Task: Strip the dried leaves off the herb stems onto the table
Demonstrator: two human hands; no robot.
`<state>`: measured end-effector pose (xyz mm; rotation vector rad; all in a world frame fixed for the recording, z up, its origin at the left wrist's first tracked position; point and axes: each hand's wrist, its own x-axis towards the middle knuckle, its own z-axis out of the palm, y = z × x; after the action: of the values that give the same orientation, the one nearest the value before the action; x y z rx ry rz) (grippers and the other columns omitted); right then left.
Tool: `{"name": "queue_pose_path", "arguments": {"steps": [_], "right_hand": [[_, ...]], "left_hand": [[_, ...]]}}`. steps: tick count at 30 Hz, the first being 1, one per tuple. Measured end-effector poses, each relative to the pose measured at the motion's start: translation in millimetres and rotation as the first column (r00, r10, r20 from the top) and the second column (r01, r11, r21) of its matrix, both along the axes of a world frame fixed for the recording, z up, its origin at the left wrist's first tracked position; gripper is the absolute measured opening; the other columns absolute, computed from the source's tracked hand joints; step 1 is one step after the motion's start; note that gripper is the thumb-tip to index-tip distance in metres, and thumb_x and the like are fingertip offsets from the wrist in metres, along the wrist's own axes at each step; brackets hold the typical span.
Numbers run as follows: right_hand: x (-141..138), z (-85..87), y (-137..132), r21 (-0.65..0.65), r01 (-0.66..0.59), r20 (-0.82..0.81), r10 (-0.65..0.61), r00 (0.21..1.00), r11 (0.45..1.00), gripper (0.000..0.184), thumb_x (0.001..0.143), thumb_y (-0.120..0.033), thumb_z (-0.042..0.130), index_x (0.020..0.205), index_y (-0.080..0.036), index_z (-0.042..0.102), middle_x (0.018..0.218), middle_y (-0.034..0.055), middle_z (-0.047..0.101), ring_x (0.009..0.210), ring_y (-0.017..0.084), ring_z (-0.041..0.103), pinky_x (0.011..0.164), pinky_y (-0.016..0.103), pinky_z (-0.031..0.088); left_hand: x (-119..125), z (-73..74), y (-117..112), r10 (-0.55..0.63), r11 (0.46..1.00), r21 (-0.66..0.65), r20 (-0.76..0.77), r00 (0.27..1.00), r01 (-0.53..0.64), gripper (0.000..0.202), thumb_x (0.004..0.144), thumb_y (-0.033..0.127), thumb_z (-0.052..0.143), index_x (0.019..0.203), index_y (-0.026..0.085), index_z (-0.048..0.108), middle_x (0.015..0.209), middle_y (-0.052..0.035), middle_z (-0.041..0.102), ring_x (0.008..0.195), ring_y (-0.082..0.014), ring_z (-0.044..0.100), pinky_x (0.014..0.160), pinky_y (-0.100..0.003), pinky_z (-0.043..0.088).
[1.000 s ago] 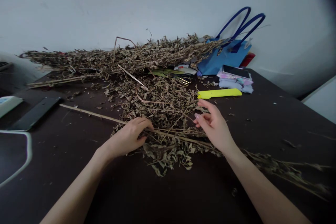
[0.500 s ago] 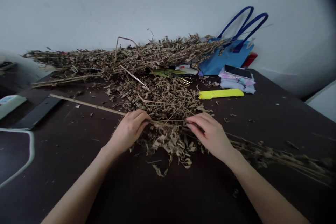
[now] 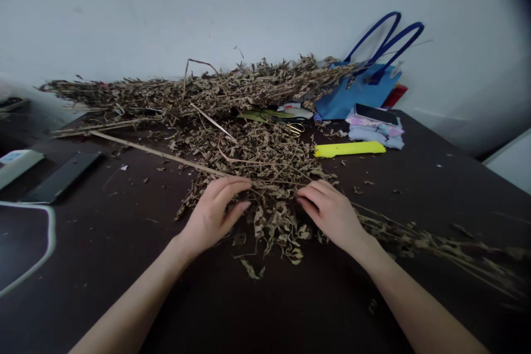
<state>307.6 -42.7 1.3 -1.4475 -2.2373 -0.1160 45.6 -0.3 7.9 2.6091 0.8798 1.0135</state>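
A long dried plant stem (image 3: 161, 153) slants from the left across the leaf pile and passes by both hands. My left hand (image 3: 215, 209) is at the near left of the pile, thumb and fingers apart, fingertips close to the stem. My right hand (image 3: 332, 209) has its fingers pinched on the dried stem, whose leafy part (image 3: 418, 238) runs out to the right beyond the wrist. Between the hands lie crumpled dry leaves (image 3: 274, 224). More loose dried leaves (image 3: 265, 146) are heaped just behind them.
A big bundle of dried plants (image 3: 232, 86) lies along the wall. At the back right are a blue bag (image 3: 357, 91), a phone (image 3: 375, 114) on folded cloth, a yellow strip (image 3: 350, 149) and scissors (image 3: 296, 128). On the left are a dark flat slab (image 3: 64, 177) and white cable (image 3: 50, 232).
My left hand has opened and shifted slightly right. The stem's left end has swung away from me, toward the back bundle. My right hand has stayed nearly in place.
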Motion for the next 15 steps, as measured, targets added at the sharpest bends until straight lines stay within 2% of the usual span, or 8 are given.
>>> {"name": "queue_pose_path", "arguments": {"steps": [3,4,6,10,13,15], "right_hand": [[0.3,-1.0,0.0,0.034,0.012,0.005,-0.012,1.0,0.999,0.016,0.09,-0.019,0.044,0.089,-0.018,0.06,0.083,0.0061,0.06,0.082,0.019,0.055,0.072,0.032,0.046],[0.7,-1.4,0.1,0.047,0.017,0.007,-0.017,1.0,0.999,0.017,0.09,-0.019,0.044,0.09,-0.018,0.06,0.084,0.0063,0.061,0.082,0.019,0.055,0.072,0.032,0.046],[2.1,-1.8,0.4,0.074,0.031,0.007,-0.032,0.999,0.997,0.017,0.09,-0.019,0.044,0.091,-0.018,0.061,0.086,0.0065,0.061,0.082,0.019,0.057,0.071,0.031,0.047],[6.7,-0.7,0.5,0.133,0.059,0.001,-0.059,0.998,0.989,0.017,0.09,-0.02,0.044,0.094,-0.019,0.061,0.089,0.0068,0.062,0.082,0.019,0.058,0.071,0.031,0.048],[9.6,2.0,-0.3,0.159,0.069,0.011,-0.072,0.997,0.985,0.018,0.09,-0.02,0.044,0.096,-0.019,0.061,0.089,0.0067,0.063,0.082,0.019,0.059,0.07,0.03,0.048],[10.7,4.3,-1.0,0.161,0.074,0.025,-0.079,0.997,0.984,0.018,0.09,-0.02,0.044,0.096,-0.018,0.061,0.089,0.0069,0.063,0.082,0.019,0.059,0.07,0.03,0.048]], "left_hand": [[12.6,-0.4,-13.6,-0.198,0.98,-0.01,-0.132,0.971,0.198,0.044,0.088,0.033,0.05,0.129,0.02,0.04,0.137,-0.0107,0.04,0.125,-0.0249,0.036,0.102,-0.042,0.033],[16.8,-2.0,-17.0,-0.244,0.969,-0.009,-0.191,0.951,0.247,0.043,0.088,0.036,0.05,0.128,0.022,0.043,0.139,-0.0097,0.037,0.126,-0.0257,0.034,0.102,-0.043,0.033],[23.6,-7.0,-21.4,-0.287,0.956,-0.031,-0.283,0.915,0.29,0.033,0.089,0.033,0.048,0.12,0.022,0.05,0.137,-0.0084,0.042,0.125,-0.0251,0.036,0.101,-0.043,0.032],[28.5,-17.2,-22.3,-0.283,0.959,-0.098,-0.351,0.893,0.265,0.021,0.091,0.024,0.044,0.106,0.019,0.058,0.118,-0.0081,0.056,0.11,-0.0222,0.049,0.094,-0.04,0.039],[27.4,-19.7,-21.5,-0.23,0.972,-0.129,-0.36,0.904,0.196,0.02,0.09,0.024,0.046,0.104,0.02,0.059,0.115,-0.0082,0.057,0.105,-0.0228,0.052,0.09,-0.04,0.041],[26.4,-18.9,-21.8,-0.194,0.977,-0.141,-0.291,0.937,0.158,0.02,0.09,0.025,0.046,0.105,0.02,0.058,0.117,-0.0088,0.056,0.107,-0.0231,0.051,0.091,-0.041,0.041]]}}
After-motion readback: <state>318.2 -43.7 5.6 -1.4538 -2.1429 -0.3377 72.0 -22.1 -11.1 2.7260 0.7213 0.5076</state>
